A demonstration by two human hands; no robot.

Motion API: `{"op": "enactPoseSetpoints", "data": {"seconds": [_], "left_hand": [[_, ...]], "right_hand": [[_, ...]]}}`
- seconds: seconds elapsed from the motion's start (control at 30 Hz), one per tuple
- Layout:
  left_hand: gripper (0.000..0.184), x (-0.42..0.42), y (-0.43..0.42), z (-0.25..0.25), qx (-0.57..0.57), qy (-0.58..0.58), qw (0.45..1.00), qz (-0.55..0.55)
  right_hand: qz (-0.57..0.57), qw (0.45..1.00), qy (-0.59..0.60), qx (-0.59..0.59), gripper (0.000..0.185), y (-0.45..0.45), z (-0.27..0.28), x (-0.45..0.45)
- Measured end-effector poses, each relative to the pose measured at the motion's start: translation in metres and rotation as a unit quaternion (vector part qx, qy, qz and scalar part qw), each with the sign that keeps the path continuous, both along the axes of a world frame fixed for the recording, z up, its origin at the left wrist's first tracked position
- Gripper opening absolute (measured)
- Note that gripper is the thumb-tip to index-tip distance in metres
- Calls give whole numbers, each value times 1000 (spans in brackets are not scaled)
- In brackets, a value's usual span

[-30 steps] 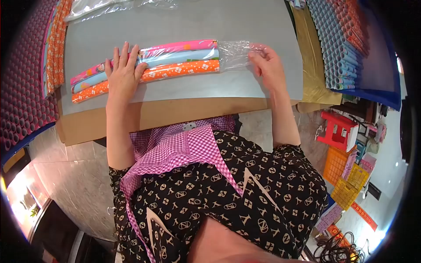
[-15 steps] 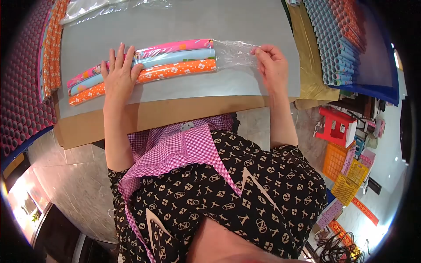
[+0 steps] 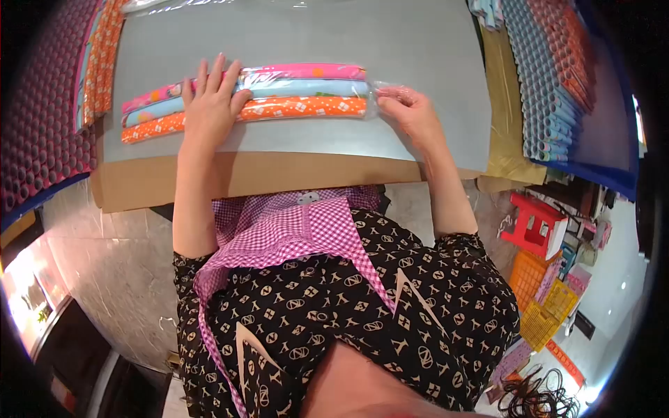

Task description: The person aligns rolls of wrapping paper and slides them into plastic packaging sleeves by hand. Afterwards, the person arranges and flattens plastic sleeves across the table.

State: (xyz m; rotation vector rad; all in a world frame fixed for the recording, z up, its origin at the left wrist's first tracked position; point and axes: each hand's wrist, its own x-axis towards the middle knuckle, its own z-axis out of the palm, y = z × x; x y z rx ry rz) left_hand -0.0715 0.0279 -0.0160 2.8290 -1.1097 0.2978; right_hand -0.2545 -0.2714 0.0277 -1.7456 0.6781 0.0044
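Three long rolls lie side by side in clear plastic on the grey table top point(image 3: 306, 35): a pink roll point(image 3: 300, 71), a light blue roll point(image 3: 300, 88) and an orange roll with white marks point(image 3: 306, 107). My left hand point(image 3: 212, 104) lies flat across their left half, fingers spread. At their right end my right hand point(image 3: 410, 115) pinches the gathered loose end of the clear plastic wrap point(image 3: 375, 90), close to the roll ends.
Stacked pink rolls point(image 3: 42, 153) and upright orange rolls point(image 3: 101, 63) stand at the left. Blue rolls point(image 3: 540, 104) are piled at the right beside gold sheeting point(image 3: 505, 139). More clear plastic lies at the table's far edge. A red stool point(image 3: 535, 224) and orange crate point(image 3: 529, 276) are lower right.
My right hand has moved left toward the roll ends, and the stretched plastic there is now bunched up short. My left hand stays flat on the rolls. The camera view has shifted slightly.
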Motion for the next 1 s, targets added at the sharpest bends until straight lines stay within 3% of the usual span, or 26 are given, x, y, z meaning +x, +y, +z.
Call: {"op": "enactPoseSetpoints", "data": {"seconds": [0.13, 0.23, 0.3, 0.4, 0.7, 1.0], "left_hand": [[53, 0, 6, 0, -5, 7, 1000, 6], [53, -1, 1, -1, 28, -2, 999, 25], [56, -1, 2, -1, -10, 24, 1000, 8], [56, -1, 4, 0, -39, 43, 998, 5], [57, -5, 3, -3, -69, 22, 997, 23], [62, -2, 4, -5, -58, 36, 998, 5]], "right_hand": [[-16, 998, -46, 48, 29, 5, -12, 11], [29, 999, 32, 21, 31, 16, 14, 17], [-11, 998, 60, -4, 26, 24, 23, 22], [-4, 995, 99, 7, 22, 17, 7, 26], [-28, 993, 113, -15, 12, 22, 7, 36], [-29, 993, 107, 37, 12, 20, 4, 41]]}}
